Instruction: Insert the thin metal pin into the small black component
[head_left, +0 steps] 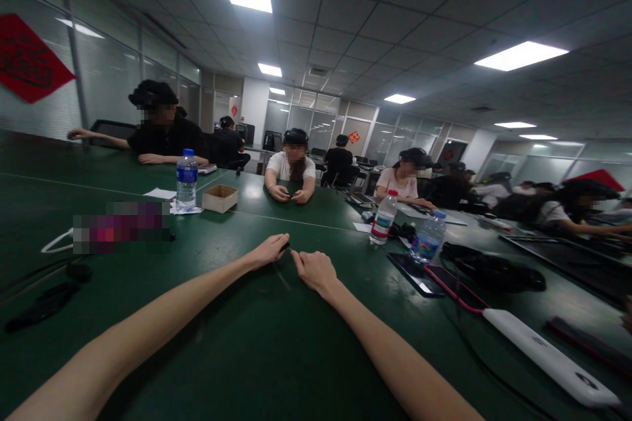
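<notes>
Over the green table [237, 329], both my arms reach forward and the hands nearly meet in the middle. My left hand [266, 252] is closed, thumb and fingers pinched on a small black object [285, 246] whose kind is too small to tell. Just right of it, my right hand [315, 270] is closed with its fingers curled under, the index finger pointing at the black object. Whether anything lies inside those right fingers is hidden. A small gap seems to separate the two hands.
Left stand a water bottle [186, 181] and an open cardboard box [220, 198]. Two bottles [384, 218], [428, 237] stand right, near a phone [457, 288], a dark tablet [413, 274], a black pouch [494, 268] and a white power strip [550, 356]. A person [292, 171] sits opposite.
</notes>
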The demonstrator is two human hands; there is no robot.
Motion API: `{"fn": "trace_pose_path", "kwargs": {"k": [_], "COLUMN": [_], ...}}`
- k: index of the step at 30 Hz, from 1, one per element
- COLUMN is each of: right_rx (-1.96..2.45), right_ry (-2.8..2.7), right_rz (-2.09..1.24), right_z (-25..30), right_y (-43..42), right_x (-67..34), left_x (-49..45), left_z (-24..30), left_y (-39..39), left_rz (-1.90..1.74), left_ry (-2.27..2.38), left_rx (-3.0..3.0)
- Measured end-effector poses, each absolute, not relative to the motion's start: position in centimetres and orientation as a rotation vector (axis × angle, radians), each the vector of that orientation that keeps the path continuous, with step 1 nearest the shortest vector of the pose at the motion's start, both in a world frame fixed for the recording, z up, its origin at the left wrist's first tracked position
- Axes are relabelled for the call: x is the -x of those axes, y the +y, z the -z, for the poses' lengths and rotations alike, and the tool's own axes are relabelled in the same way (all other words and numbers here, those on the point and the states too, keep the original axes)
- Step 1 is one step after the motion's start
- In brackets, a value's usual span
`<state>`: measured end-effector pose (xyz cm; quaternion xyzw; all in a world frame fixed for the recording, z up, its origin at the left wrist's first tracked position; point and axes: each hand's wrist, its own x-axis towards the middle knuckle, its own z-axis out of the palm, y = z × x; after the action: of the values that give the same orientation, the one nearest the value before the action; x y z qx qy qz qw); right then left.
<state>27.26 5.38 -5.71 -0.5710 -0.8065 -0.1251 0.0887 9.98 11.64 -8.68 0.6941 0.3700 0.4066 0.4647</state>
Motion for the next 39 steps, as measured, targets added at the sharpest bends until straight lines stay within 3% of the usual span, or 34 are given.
{"fn": "trace_pose_path", "kwargs": {"k": [15, 39], "right_rx": [1.731, 1.641], "right_ry": [-2.327, -2.464], "right_rz": [0.298, 0.47], "right_z": [5.6, 5.71], "right_y": [5.13, 5.45], "right_x": [-27.0, -27.51], "left_x": [-10.13, -9.43], "left_z": [8.64, 8.87], "left_y": [11.85, 11.85], "left_rz": [-0.948, -0.876], "left_ry": [0.921, 0.846], "left_rx": [-1.83, -1.821]}}
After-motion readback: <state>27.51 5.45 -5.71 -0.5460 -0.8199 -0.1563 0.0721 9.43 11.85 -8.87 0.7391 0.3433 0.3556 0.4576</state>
